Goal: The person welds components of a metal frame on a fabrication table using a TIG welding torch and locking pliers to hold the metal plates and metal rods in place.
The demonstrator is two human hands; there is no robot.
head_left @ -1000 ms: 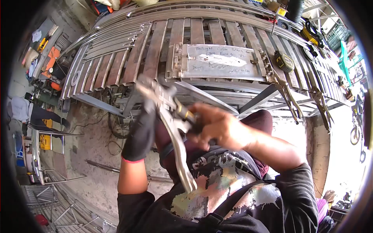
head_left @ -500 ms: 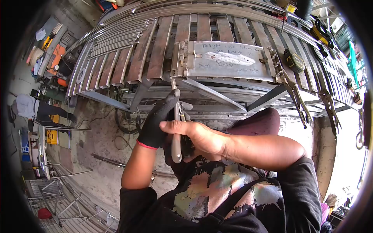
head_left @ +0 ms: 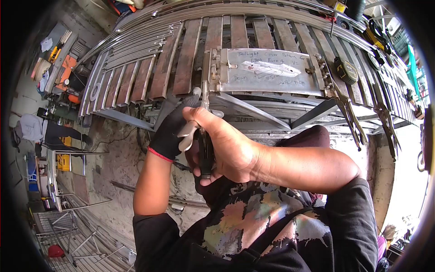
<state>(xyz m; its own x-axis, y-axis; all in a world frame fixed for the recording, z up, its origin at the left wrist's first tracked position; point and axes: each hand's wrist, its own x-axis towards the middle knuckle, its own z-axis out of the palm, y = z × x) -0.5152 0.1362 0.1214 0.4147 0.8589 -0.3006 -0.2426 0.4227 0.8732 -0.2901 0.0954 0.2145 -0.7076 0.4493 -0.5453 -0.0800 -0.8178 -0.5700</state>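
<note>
Near the bench [head_left: 186, 59], the right hand [head_left: 232, 148] grips a handle [head_left: 206, 159]

grey wall [head_left: 84, 20] upper left | stained floor [head_left: 108, 163] | slatted metal workbench [head_left: 186, 59] across top | bright glare [head_left: 405, 186] right

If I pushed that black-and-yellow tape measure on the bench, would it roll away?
Probably not: the tape measure has a blocky case, so it would more likely slide than roll. It might snag, since the slatted bench has gaps between its strips. Picked up, the case would probably feel stiff, judging by its firm, moulded-looking shape.
</note>
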